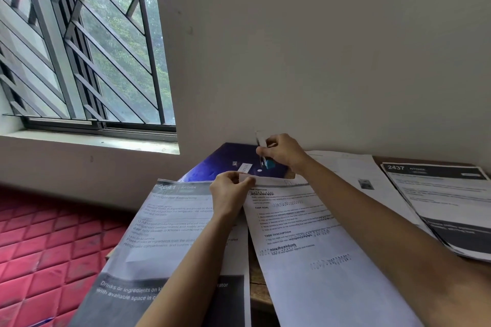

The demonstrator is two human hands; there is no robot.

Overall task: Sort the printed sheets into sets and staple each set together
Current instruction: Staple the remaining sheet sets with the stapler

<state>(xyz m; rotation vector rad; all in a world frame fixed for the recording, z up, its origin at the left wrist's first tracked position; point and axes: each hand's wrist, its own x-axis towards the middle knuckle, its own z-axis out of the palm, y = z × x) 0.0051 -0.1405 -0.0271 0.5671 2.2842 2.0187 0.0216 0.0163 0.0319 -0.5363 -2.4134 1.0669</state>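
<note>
The person's left hand (230,191) pinches the top left corner of a printed sheet (305,252) that lies in the middle of the wooden table (257,289), thumb and fingers curled over the paper's edge. This sheet carries the headings "Task goal", "Task description" and "Required props", and it runs diagonally toward the near edge of the view under the right forearm. The right hand (284,152) is clenched around a small stapler (267,160) with a teal end. It holds the stapler just above the far corner of that sheet and over a dark purple folder (223,163) that lies against the wall (318,48). The tool is blurred, so whether its jaws are on paper cannot be told. To the left, partly under the left forearm, lies a sheet headed "2641 Kitchen, Refrigerator Restocking" (170,223), hanging past the table's edge. To the right lies a stack headed "2437" (446,202), with more white sheets (356,172) between it and the middle sheet. A barred window (79,48) stands at the upper left, above a red quilted surface (39,247).
</note>
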